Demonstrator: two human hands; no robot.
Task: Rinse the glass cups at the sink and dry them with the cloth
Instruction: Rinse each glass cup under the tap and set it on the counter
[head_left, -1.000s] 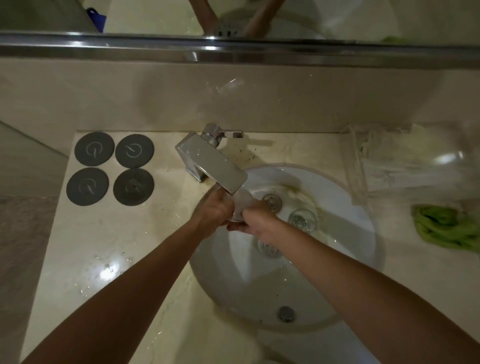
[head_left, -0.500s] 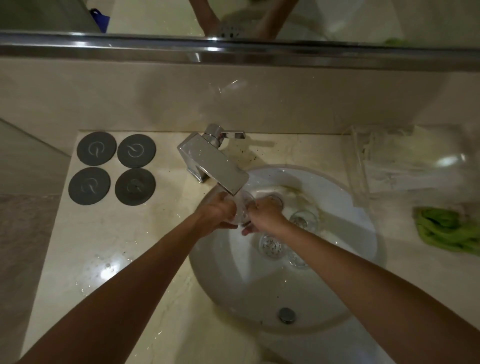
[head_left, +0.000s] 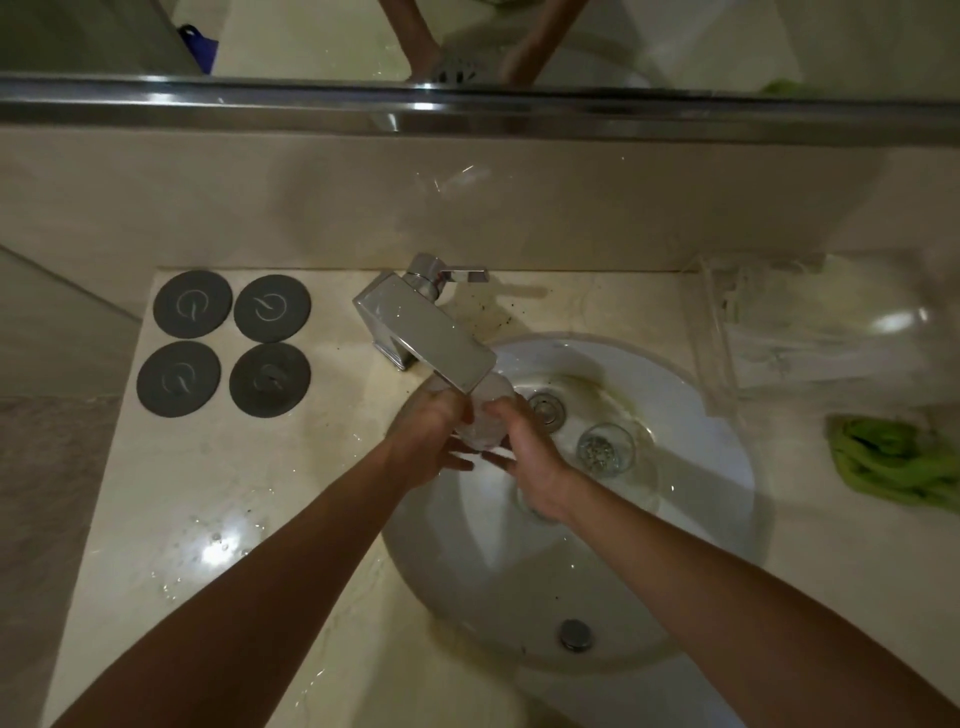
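Observation:
Under the spout of the chrome tap (head_left: 426, 332) I hold a clear glass cup (head_left: 485, 415) over the white sink (head_left: 691, 519). My left hand (head_left: 428, 441) grips the cup from the left, and my right hand (head_left: 527, 452) holds it from the right, fingers curled on its side. A second glass cup (head_left: 605, 449) stands in the basin to the right of my hands. Part of another glass (head_left: 530, 506) shows under my right wrist. The green cloth (head_left: 898, 467) lies crumpled on the counter at the far right.
Several dark round coasters (head_left: 228, 345) lie on the counter left of the tap. A clear plastic tray (head_left: 810, 332) sits at the back right above the cloth. The drain (head_left: 545, 408) is behind my hands, and water drops wet the marble counter (head_left: 208, 545) at the left.
My hands have turned the cup under the spout. My right hand shifted slightly down and right, now hiding most of the glass below it.

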